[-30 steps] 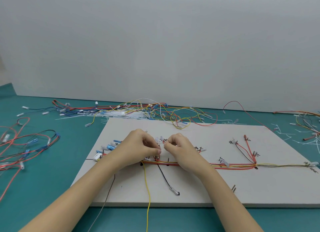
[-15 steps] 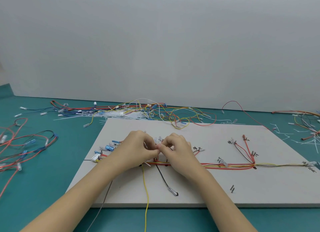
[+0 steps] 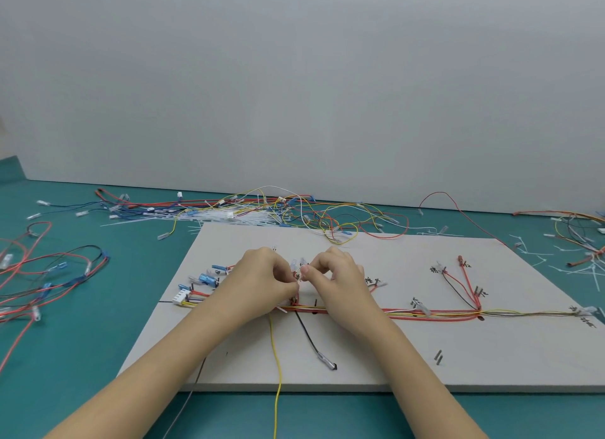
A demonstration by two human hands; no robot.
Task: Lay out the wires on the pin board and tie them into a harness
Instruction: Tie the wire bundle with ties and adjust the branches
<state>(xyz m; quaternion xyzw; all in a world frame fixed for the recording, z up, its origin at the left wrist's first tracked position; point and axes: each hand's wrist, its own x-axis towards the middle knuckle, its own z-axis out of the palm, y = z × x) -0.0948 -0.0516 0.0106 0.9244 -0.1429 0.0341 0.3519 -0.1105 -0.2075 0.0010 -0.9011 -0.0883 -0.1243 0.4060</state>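
While both hands pinch short branch wires [image 3: 298,268] just above trunk, left hand [image 3: 262,283] and right hand [image 3: 339,280] meet fingertip-close; harness trunk [image 3: 425,314] runs left-right across pin board [image 3: 393,357], beneath wrists.

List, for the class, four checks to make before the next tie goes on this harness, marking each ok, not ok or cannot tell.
1. Main wire bundle lies along the pin board: ok.
2. Both hands at the work, left hand, right hand: ok.
3. Tie closed round the wires between the fingertips: cannot tell.
4. Yellow wire routed on the board: not ok, it hangs over the near edge.
5. Black wire tied into the bundle: not ok, its end lies loose.
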